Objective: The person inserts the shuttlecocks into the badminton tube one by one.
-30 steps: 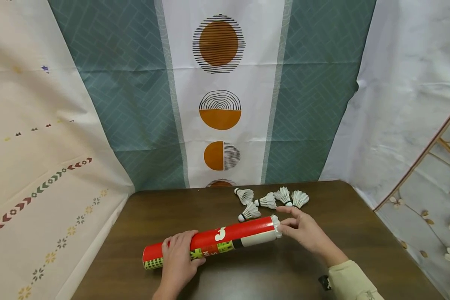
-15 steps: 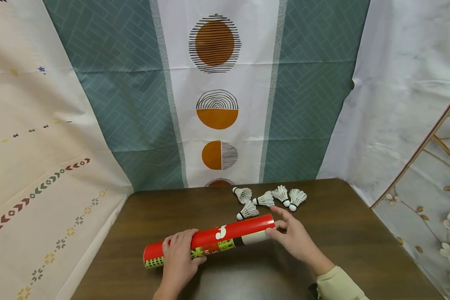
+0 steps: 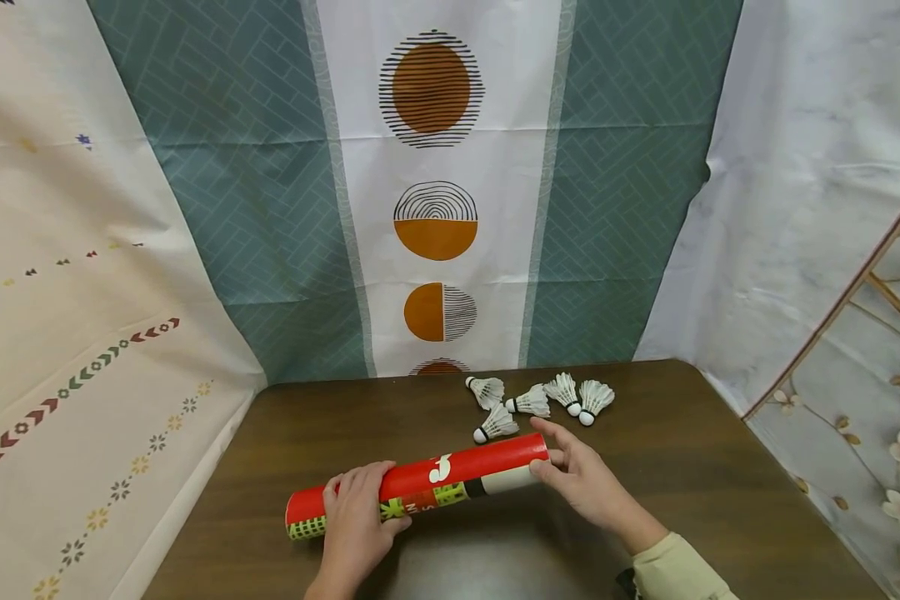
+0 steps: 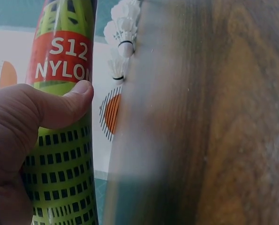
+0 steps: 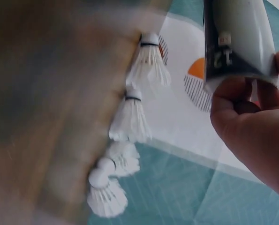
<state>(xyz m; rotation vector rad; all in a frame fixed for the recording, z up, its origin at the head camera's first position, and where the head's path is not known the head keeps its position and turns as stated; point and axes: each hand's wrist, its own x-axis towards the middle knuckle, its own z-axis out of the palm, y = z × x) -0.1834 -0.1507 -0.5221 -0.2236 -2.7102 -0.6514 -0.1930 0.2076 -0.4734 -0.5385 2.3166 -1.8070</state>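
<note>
My left hand (image 3: 358, 517) grips a red, green and white shuttlecock tube (image 3: 450, 471) near its left end, the thumb across its green side. In the left wrist view the tube (image 4: 64, 154) reads "S12 NYLON". It lies slanted, its right end raised toward my right hand (image 3: 585, 479). In the right wrist view that hand (image 5: 256, 126) is at the open mouth of the tube (image 5: 240, 37), thumb at the near rim, some fingers reaching in, one finger along the outside. Whatever the fingers touch inside is hidden. Several white feather shuttlecocks (image 3: 497, 422) lie behind the tube.
The brown wooden table (image 3: 682, 467) carries everything. A green and white patterned cloth (image 3: 270, 208) hangs along its back edge. A cream cloth (image 3: 97, 400) is on the left and a floral one (image 3: 810, 333) on the right.
White feathers stuck out of the tube's right end a second ago; now none show there. My right hand has moved left, up to the mouth. The left hand keeps its hold.
</note>
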